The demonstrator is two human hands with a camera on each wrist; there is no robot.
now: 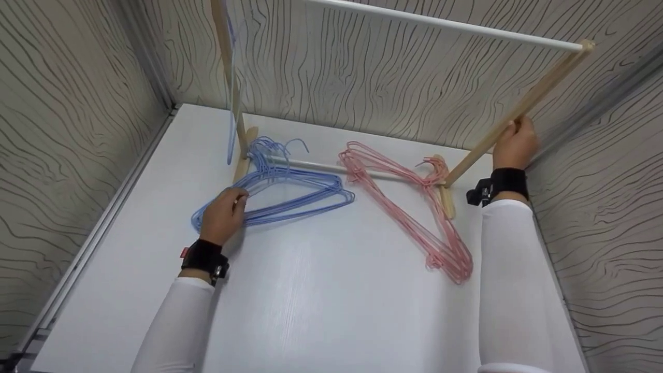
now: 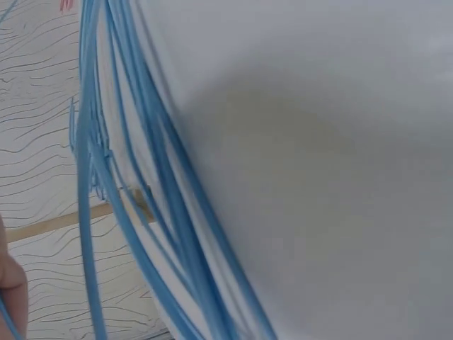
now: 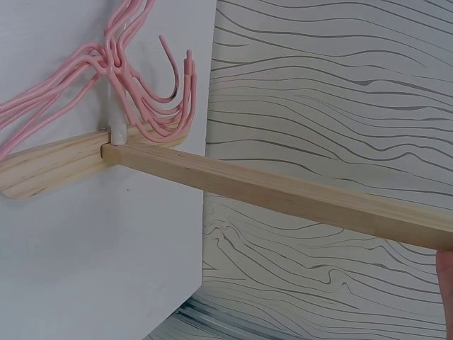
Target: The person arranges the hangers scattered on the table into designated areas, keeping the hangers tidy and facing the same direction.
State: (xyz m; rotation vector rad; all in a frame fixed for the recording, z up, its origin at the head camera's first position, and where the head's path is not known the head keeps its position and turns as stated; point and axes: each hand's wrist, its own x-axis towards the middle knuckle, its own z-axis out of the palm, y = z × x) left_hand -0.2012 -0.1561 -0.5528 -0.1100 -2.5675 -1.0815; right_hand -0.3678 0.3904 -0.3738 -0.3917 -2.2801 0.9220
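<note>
A pile of blue wire hangers lies on the white table, hooks toward the back. My left hand is at the pile's left end, fingers curled, pinching a blue hanger; how many it holds is hidden. In the left wrist view, blue hanger wires run close past the hand. My right hand grips the right wooden upright of a clothes rack, whose lower end shows in the right wrist view. Pink hangers lie in another pile near that upright's foot.
The rack's white top rail spans above the table, and a lower white bar joins the feet. One more blue hanger hangs by the left upright. Patterned walls enclose the table at back and sides.
</note>
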